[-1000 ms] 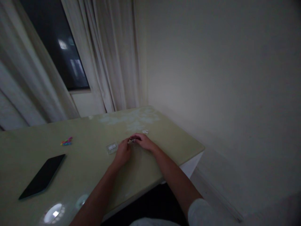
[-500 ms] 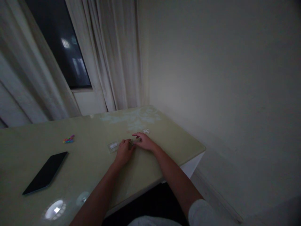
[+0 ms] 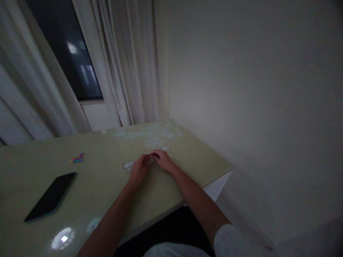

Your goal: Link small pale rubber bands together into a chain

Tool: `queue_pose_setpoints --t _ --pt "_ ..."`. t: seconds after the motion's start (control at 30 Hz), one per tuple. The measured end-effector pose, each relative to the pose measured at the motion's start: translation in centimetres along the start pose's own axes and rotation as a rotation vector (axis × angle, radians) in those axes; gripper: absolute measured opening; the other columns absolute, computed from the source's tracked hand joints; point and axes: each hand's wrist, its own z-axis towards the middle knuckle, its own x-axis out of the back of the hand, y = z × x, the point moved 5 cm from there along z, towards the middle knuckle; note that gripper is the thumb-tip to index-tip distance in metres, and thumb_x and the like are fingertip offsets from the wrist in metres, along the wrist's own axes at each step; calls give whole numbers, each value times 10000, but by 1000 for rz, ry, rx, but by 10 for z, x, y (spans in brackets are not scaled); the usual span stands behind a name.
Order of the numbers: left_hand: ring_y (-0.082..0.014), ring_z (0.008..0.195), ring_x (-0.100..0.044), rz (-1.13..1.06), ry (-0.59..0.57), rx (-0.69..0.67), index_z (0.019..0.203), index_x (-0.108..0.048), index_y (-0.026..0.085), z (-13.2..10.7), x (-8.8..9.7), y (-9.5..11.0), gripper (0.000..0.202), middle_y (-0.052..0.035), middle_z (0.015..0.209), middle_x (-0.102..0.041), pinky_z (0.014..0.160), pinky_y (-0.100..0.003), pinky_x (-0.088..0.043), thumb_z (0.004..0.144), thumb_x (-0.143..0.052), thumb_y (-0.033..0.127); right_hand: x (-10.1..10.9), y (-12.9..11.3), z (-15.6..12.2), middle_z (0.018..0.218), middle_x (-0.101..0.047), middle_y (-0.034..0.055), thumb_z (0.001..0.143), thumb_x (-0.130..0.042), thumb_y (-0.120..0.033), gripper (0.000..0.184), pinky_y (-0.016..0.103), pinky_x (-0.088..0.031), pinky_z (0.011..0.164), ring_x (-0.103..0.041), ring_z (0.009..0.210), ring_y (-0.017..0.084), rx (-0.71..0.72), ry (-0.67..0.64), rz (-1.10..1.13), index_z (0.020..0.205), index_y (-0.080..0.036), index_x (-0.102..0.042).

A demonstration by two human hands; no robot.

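Observation:
My left hand [image 3: 139, 169] and my right hand [image 3: 162, 160] meet over the table, with fingers bent and their tips close together. Between them shows a small clear, shiny thing [image 3: 150, 161], mostly covered by the fingers; its kind is too small and dim to tell. Both hands are closed around it. Just left of my left hand lies a flat, clear box-like piece [image 3: 128, 166] with a white patch on it. A few small white pieces [image 3: 165, 148] rest beyond my right hand.
A cluster of small coloured pieces [image 3: 77, 158] lies on the left of the glossy table [image 3: 107, 192]. Nearer me is a dark flat tablet-like slab [image 3: 50, 196]. The table's right edge runs near the wall [image 3: 241, 89]; curtains [image 3: 134, 64] hang behind.
My right-hand fingers have curled in and come closer to the left hand. My left hand has turned a little, and its fingertips have moved up toward the right.

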Motion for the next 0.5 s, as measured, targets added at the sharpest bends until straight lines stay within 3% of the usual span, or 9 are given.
queue_pose_setpoints --t 0.17,0.3,0.43,0.5 --pt "-227 1089 -752 -124 -23 -22 1333 -567 174 2 3 0 367 -135 1167 -782 906 -411 -612 1002 -410 161 1 1 3 1053 -756 65 960 -566 -71 280 309 -545 909 -708 989 186 -13 56 56 1185 -175 -698" --pt "-221 1184 -718 -115 -49 -52 1364 -545 190 0 2 -1 519 -140 1276 -749 989 -429 -585 865 -446 89 1 5 3 1107 -742 80 969 -515 -76 324 316 -552 899 -700 999 183 -30 63 31 1228 -180 -678" --pt "-240 1252 -680 -48 -74 -76 1395 -544 192 -2 -1 1 579 -141 1345 -710 977 -422 -590 826 -485 100 5 11 -1 1276 -672 132 858 -700 -108 437 400 -507 996 -635 1140 245 -35 24 -62 1288 -176 -666" --pt "-256 1245 -679 4 -84 -86 1398 -556 189 -1 0 2 552 -139 1342 -708 945 -408 -597 849 -515 144 6 12 -3 1250 -671 137 772 -812 -134 494 444 -452 1063 -600 1184 281 -18 -19 -111 1251 -169 -698"
